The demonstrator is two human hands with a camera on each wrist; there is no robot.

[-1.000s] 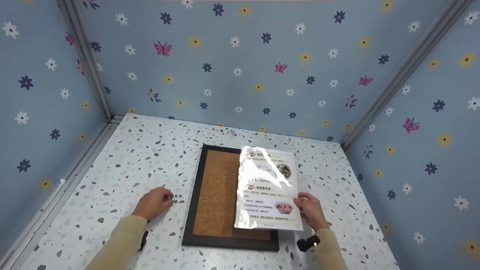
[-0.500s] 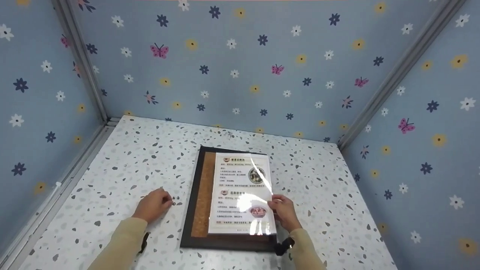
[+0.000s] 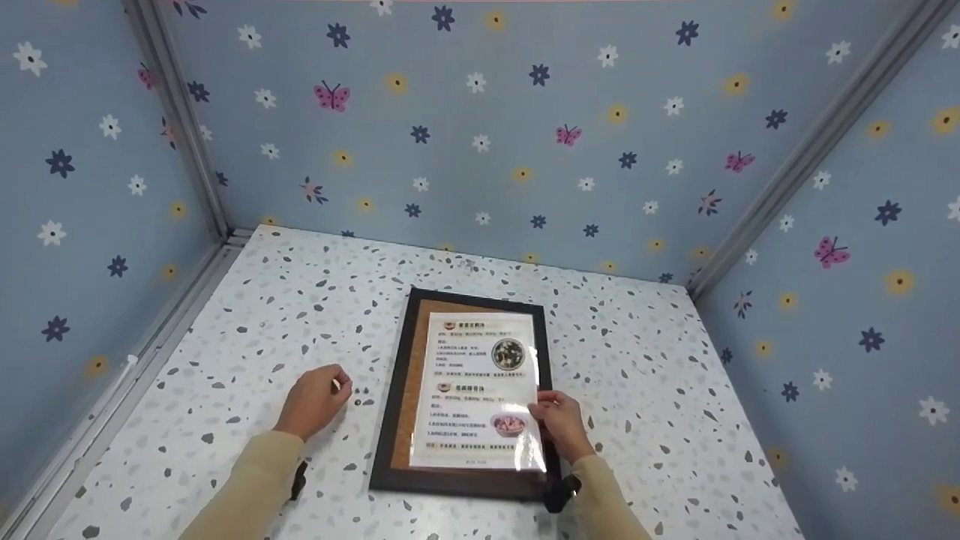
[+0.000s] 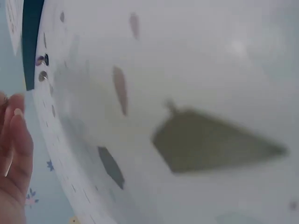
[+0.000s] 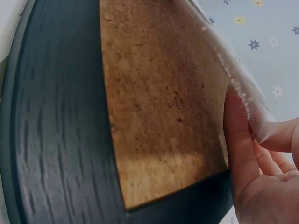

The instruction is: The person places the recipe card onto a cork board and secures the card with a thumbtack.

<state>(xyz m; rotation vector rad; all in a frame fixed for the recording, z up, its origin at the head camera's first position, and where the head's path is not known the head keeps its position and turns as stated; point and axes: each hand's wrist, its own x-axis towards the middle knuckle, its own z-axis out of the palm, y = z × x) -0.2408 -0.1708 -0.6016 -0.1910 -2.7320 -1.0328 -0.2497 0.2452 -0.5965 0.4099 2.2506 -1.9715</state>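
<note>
My right hand pinches the right edge of a glossy printed recipe sheet, thumb on top and fingers beneath in the right wrist view. The sheet is over a black-framed cork board; near my hand its edge curls up off the cork. To the board's left, my left hand is held with curled fingers. Its fingertips pinch a tiny metallic thing, apparently a thumbtack, mostly hidden. Small thumbtacks stand on the table between that hand and the board.
The white speckled table carries the board near its middle. Blue flowered walls enclose it at the back and both sides, with grey metal strips at the corners.
My right hand has carried the recipe sheet leftward and lowered it over the cork; it was sticking out past the right frame edge. My left hand has stayed nearly in place.
</note>
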